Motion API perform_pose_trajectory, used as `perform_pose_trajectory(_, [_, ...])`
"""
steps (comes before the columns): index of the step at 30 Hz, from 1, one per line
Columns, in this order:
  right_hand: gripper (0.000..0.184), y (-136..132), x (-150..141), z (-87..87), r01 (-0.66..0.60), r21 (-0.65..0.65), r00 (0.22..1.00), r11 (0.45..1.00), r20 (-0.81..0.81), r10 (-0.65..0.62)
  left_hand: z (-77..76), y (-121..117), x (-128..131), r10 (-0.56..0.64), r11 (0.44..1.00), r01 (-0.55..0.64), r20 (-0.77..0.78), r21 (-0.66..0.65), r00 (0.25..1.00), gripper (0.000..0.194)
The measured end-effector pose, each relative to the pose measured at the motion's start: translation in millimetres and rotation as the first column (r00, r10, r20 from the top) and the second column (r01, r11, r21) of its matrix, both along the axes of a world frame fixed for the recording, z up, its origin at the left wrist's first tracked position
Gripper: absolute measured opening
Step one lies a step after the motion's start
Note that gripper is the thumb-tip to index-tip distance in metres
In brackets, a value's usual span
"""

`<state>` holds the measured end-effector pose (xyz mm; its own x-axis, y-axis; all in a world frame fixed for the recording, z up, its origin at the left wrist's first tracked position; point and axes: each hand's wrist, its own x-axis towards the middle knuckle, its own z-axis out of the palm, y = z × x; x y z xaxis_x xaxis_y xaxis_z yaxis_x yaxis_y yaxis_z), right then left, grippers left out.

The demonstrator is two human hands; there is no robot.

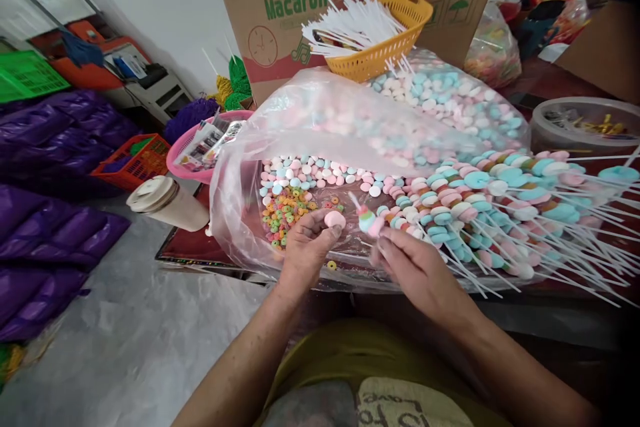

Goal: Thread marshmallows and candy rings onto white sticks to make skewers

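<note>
Between the thumb and fingers of my left hand [311, 240] is a pink marshmallow [335, 219]. My right hand [407, 260] grips a candy skewer [369, 221], a white stick threaded with blue, pink and coloured pieces, its bare tip pointing up and left. The two hands are a short way apart. Below and behind my left hand lies a pile of small ring candies [287, 213] in green, orange and yellow. Loose pink, white and blue marshmallows [310, 172] spread behind it. To the right of my right hand, finished-looking skewers [465, 207] lie heaped with their sticks toward me.
A clear plastic bag [320, 103] full of marshmallows covers the table's back. A yellow basket [370, 63] of white sticks rests on it, before a cardboard box [280, 27]. At left stand a lidded paper cup [170, 203] and a pink basket [193, 170]; at right, a round tub [585, 140].
</note>
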<state>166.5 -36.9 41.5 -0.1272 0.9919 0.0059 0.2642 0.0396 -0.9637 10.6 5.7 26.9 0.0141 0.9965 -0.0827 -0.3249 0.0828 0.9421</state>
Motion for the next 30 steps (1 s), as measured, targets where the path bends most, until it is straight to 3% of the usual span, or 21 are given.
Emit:
perform_pose_trajectory(3, [0.028, -13, 10, -4.0, -0.02, 0.208, 0.925, 0.978, 0.375, -0.061, -1.6, 3, -1, 0.082, 0.996, -0.08, -0.059, 0.03, 0.995, 0.029])
perform_pose_trajectory(7, [0.026, -15, 9, -9.8, -0.075, 0.286, 0.807, 0.955, 0.58, -0.11, -1.4, 3, 2, 0.12, 0.992, -0.108, -0.215, 0.067, 0.969, 0.025])
perform_pose_trajectory(12, [0.028, -11, 1, -9.9, -0.107, 0.288, 0.711, 0.952, 0.692, -0.129, -4.9, -1, 2, 0.156, 0.981, -0.091, -0.424, 0.17, 0.892, 0.021])
perform_pose_trajectory(19, [0.025, -15, -16, -4.5, -0.094, 0.206, 0.547, 0.974, 0.828, -0.122, -18.4, -9, -1, 0.264, 0.931, -0.001, -0.668, 0.366, 0.696, 0.019])
perform_pose_trajectory(25, [0.028, -21, -28, 0.3, -0.116, 0.184, 0.398, 0.976, 0.909, -0.124, -22.3, -15, -6, 0.268, 0.896, 0.099, -0.707, 0.432, 0.655, 0.019])
perform_pose_trajectory(30, [0.027, -11, -34, -0.3, -0.093, 0.098, 0.415, 0.991, 0.908, -0.051, -20.8, -17, -7, 0.121, 0.891, 0.254, -0.737, 0.375, 0.666, 0.015])
